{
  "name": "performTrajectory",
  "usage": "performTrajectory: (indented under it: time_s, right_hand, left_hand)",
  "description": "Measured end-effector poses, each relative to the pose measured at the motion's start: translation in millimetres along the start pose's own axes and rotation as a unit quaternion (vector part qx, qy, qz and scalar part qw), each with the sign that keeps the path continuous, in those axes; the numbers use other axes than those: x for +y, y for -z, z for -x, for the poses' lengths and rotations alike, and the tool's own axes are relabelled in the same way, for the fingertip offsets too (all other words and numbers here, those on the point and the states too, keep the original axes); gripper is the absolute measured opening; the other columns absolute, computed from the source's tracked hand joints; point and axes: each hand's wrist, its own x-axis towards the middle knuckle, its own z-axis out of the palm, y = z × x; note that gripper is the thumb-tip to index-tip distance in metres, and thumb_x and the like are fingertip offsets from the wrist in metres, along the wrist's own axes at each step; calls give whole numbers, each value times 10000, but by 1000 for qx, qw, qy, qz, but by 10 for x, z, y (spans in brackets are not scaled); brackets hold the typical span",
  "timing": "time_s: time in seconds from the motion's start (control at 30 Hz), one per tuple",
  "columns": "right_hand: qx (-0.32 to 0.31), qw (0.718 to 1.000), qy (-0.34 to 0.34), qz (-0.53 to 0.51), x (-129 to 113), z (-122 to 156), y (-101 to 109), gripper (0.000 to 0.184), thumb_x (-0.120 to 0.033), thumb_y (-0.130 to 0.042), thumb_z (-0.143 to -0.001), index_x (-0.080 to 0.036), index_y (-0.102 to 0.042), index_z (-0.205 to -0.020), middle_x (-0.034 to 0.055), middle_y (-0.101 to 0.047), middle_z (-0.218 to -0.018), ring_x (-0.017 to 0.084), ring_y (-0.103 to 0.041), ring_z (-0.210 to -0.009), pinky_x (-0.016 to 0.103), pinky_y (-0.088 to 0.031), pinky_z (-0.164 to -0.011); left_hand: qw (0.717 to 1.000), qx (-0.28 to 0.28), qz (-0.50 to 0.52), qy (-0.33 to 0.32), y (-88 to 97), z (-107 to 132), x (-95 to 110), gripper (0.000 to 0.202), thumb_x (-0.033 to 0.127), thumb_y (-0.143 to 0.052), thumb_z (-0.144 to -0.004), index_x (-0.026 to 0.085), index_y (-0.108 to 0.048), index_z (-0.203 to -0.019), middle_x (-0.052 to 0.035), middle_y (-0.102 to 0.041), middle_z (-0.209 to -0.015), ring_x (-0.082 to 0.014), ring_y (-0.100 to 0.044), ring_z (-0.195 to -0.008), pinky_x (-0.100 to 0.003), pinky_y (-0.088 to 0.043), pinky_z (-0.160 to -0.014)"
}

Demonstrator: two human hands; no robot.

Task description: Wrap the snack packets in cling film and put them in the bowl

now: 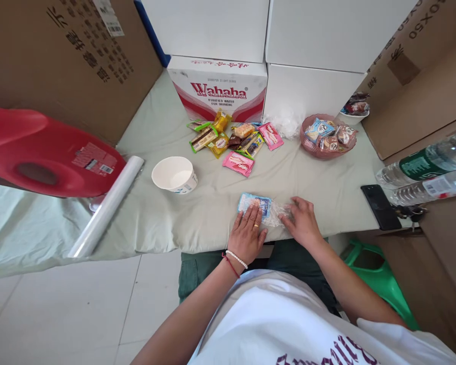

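Note:
My left hand (248, 230) lies flat, fingers stretched out, over the lower part of a blue and white snack packet (265, 204) near the table's front edge. Clear plastic film (276, 213) covers the packet and spreads to its right in crinkles. On the film's right end rests my right hand (303, 220), its thumb and fingers apart and slightly bent. Behind both hands is a pink wrapped snack (238, 163), part of a loose pile of wrapped snacks (220, 136). A white paper bowl (175, 175) stands to the left.
A roll of clear film (106, 207) leans beside a red jug (53, 152) at left. A pink bowl (329, 151) of snacks stands at back right, near crumpled plastic (285, 121). A phone (380, 207) and water bottles (425, 165) lie at right. Boxes (218, 91) line the back.

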Motion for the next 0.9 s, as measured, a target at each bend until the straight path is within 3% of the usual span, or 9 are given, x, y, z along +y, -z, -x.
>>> performTrajectory:
  time_s: [0.13,0.23,0.33,0.47,0.6,0.7,0.8,0.9]
  right_hand:
    - [-84,995,-7,-62,-120,-235,150,193,-313,-496,-978,-209,-653,-1023,79,-699,-1006,232,-647,-903,347,-503,-828]
    - [-105,991,13,-80,-433,-500,220,139,-308,-527,-973,-224,-628,-1017,18,-709,-881,190,-655,-811,281,-462,-739]
    - [-150,987,54,-1,-849,-753,104,151,-230,-501,-984,-215,-641,-1038,42,-737,-953,191,-679,-864,273,-448,-740]
    - [-228,960,103,127,-1250,-913,-177,215,-164,-543,-940,-149,-643,-1130,150,-696,-1143,244,-710,-914,308,-484,-724]
    - [-240,956,109,127,-1298,-908,-309,258,-163,-567,-939,-118,-609,-1189,165,-662,-1148,260,-705,-951,331,-518,-769]
    - [-227,962,111,106,-1220,-837,-353,217,-166,-476,-1009,-132,-595,-1187,143,-651,-1127,231,-681,-937,330,-512,-798]
    - [-171,971,140,95,-1166,-700,-427,262,-334,-447,-1072,-144,-602,-1164,139,-627,-1139,250,-631,-1014,362,-503,-867]
    - [-121,971,178,100,-1165,-558,-496,473,-565,-553,-1003,-132,-604,-1187,158,-604,-1162,309,-559,-1108,420,-487,-921]
  left_hand:
    - [1000,3,16,1,-15,-3,-10,681,379,-438,-1043,168,-224,-1655,-129,-333,-1683,-258,-313,-1573,-489,-274,-1278]
    - [1000,8,21,5,-32,-3,-8,653,372,-435,-1043,148,-279,-1636,-140,-337,-1682,-259,-309,-1575,-493,-271,-1283]
    - [1000,11,22,9,-51,-2,-2,563,368,-456,-1036,120,-452,-1541,-168,-442,-1626,-282,-368,-1546,-505,-300,-1274]
    - [999,17,34,12,-80,-4,-10,387,326,-523,-1002,120,-665,-1297,-189,-668,-1381,-334,-519,-1431,-561,-345,-1255]
    - [994,54,91,12,-100,33,-84,418,202,-516,-958,136,-613,-1358,-202,-648,-1382,-342,-503,-1440,-633,-389,-1220]
    - [982,113,153,-10,-96,167,-186,555,81,-467,-897,179,-548,-1437,-175,-616,-1440,-318,-424,-1507,-636,-432,-1194]
    - [968,174,179,-33,-70,400,-290,532,46,-479,-874,235,-610,-1354,-122,-667,-1391,-308,-399,-1526,-639,-428,-1195]
    - [964,203,173,-16,-3,624,-363,393,43,-511,-878,258,-686,-1157,-87,-740,-1254,-286,-539,-1419,-606,-482,-1158]
